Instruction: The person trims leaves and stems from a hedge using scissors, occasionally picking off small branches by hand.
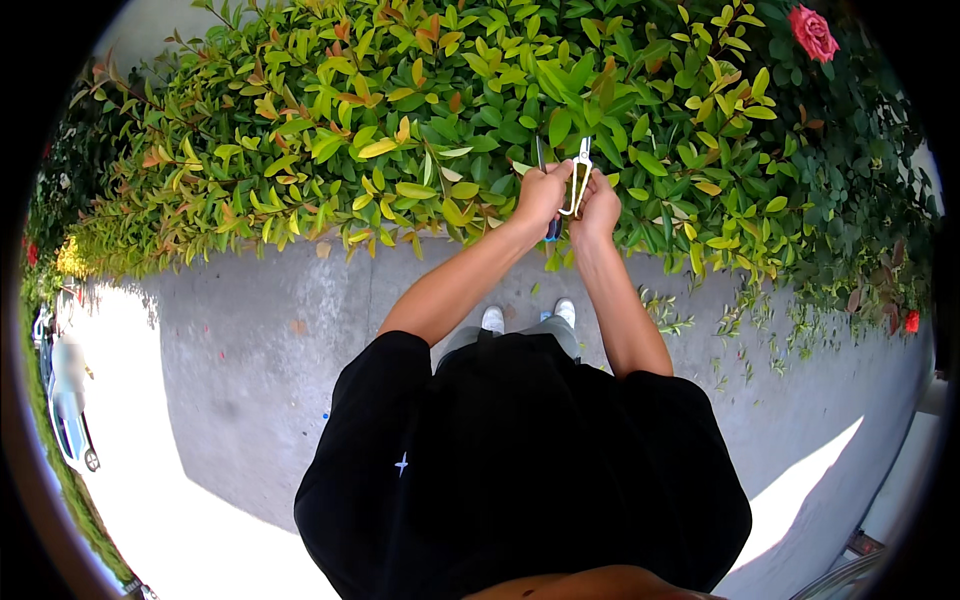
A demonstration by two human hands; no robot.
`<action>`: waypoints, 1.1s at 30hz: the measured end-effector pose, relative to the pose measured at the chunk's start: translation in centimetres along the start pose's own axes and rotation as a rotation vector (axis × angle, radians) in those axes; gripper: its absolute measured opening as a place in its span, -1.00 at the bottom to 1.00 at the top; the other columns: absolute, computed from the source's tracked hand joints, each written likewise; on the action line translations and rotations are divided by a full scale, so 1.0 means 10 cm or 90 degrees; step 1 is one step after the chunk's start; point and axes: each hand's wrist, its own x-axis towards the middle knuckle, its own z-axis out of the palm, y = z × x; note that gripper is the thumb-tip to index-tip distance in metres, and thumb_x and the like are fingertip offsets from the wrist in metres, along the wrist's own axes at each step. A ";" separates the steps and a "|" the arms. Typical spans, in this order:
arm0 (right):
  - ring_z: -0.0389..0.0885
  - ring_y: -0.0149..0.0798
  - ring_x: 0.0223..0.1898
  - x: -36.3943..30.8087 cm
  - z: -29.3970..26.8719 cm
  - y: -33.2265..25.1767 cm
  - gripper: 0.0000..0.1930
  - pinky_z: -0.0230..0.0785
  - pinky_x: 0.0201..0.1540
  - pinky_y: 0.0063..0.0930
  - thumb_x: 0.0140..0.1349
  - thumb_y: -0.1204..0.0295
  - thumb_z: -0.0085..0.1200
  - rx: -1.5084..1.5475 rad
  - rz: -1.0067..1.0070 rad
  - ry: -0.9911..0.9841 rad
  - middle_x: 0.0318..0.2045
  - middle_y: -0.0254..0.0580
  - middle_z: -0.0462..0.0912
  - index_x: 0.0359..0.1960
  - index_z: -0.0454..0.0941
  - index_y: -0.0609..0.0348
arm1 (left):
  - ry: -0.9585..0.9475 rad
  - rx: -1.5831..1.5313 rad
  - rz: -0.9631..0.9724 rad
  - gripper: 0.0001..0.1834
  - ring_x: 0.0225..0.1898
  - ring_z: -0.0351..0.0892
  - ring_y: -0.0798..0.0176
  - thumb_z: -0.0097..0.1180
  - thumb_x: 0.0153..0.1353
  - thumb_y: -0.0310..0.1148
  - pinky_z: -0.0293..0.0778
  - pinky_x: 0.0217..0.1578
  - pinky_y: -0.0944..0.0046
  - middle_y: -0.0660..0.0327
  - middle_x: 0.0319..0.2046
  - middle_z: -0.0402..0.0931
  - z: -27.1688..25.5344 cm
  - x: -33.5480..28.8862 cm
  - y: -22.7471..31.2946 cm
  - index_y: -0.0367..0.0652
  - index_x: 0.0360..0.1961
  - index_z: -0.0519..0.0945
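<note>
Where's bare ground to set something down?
Roomiest: the nearly bare grey pavement left of the shoes, between the hedge and the sunlit ground. Crowded: right of the shoes along the hedge, where green clippings lie, and ahead of the left hand and right hand, into the hedge.

Forearms (455,285) reach forward, converging | left hand (541,197) curled closed | right hand (599,208) curled, just beside it

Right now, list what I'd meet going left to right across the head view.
Pale-coloured car, left white shoe, bare left hand, slim white-handled metal shears, bare right hand, large pink rose, small red flower.
</note>
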 end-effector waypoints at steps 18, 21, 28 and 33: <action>-0.11 -0.60 -0.84 0.63 -0.03 -0.75 -0.64 -0.25 -0.78 -0.64 0.38 0.29 -0.11 -0.208 0.268 -0.124 -0.80 -0.69 0.08 -0.65 0.23 -0.18 | -0.181 0.093 -0.254 -0.62 -0.76 0.10 0.53 -0.03 0.39 -0.13 0.01 -0.73 0.44 0.53 -0.75 0.09 0.00 0.72 0.34 0.07 -0.59 0.29; 0.02 -0.57 -0.84 0.59 0.15 -0.61 -0.70 -0.15 -0.78 -0.65 0.36 0.36 -0.16 -0.166 0.168 -0.074 -0.80 -0.63 0.22 -0.60 0.37 -0.11 | 0.008 0.090 -0.141 -0.66 -0.67 0.18 0.46 -0.01 0.36 -0.16 0.12 -0.66 0.35 0.45 -0.69 0.20 0.16 0.79 0.15 0.04 -0.57 0.35; 0.51 -0.27 -0.68 0.34 -0.05 -0.24 -0.79 0.44 -0.64 -0.38 0.33 0.42 -0.14 -0.028 0.030 0.039 -0.55 -0.16 0.57 -0.36 0.50 0.29 | 0.076 0.025 -0.047 -0.71 -0.76 0.08 0.50 0.04 0.32 -0.19 0.00 -0.75 0.37 0.49 -0.75 0.16 0.29 0.30 -0.09 0.00 -0.55 0.41; 0.57 -0.34 -0.49 0.17 -0.23 -0.12 -0.80 0.42 -0.45 -0.49 0.35 0.41 -0.11 -0.030 -0.029 0.039 -0.44 -0.22 0.62 -0.31 0.53 0.25 | 0.074 -0.024 0.023 -0.72 -0.80 0.07 0.52 0.02 0.36 -0.21 -0.02 -0.79 0.39 0.47 -0.78 0.21 0.37 -0.03 -0.13 -0.14 -0.43 0.54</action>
